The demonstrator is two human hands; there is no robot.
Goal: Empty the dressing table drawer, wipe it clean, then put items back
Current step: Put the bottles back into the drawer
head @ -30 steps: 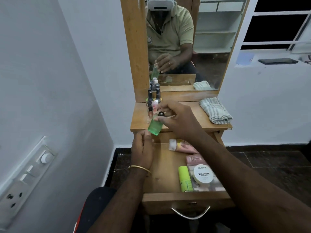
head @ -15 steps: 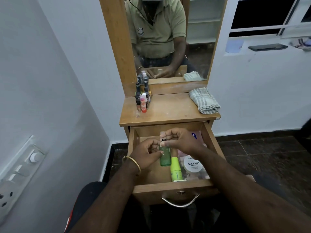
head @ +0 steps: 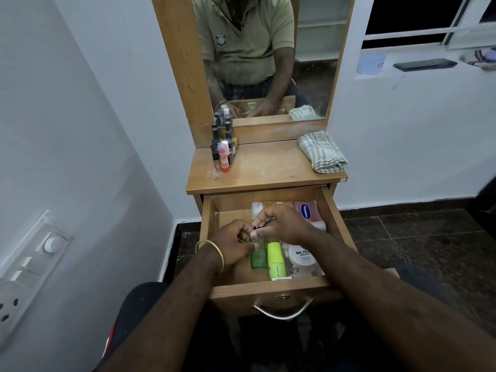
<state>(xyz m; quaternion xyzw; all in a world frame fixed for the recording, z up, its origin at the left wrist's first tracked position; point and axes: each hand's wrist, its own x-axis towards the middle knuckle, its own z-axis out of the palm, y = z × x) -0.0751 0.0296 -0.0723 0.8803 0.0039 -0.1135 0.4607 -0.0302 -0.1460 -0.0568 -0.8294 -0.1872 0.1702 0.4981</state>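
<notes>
1. Head view: both hands are down in the open drawer (head: 271, 289), meeting on the green bottle (head: 258, 257), which lies on the drawer floor near the front, just left of the lime tube (head: 276, 261).
2. Left hand (head: 236, 244) has its fingers curled against the bottle's upper part; right hand (head: 281, 224) pinches at the black cap (head: 255, 227).
3. Right of the tube sits the nail-polish tub (head: 302, 255); behind it, at the drawer's back, the Vaseline tube (head: 308, 212).
4. Risk, as I read it: the bottle is laid flat, so a loose cap could leak onto freshly wiped wood.
5. Another: it is smooth and round, so it may roll into the tube once released.
6. Above the drawer, small bottles (head: 222, 154) stand clustered on the top, the cloth (head: 322, 153) well to their right; a careless reach could topple that cluster.
</notes>
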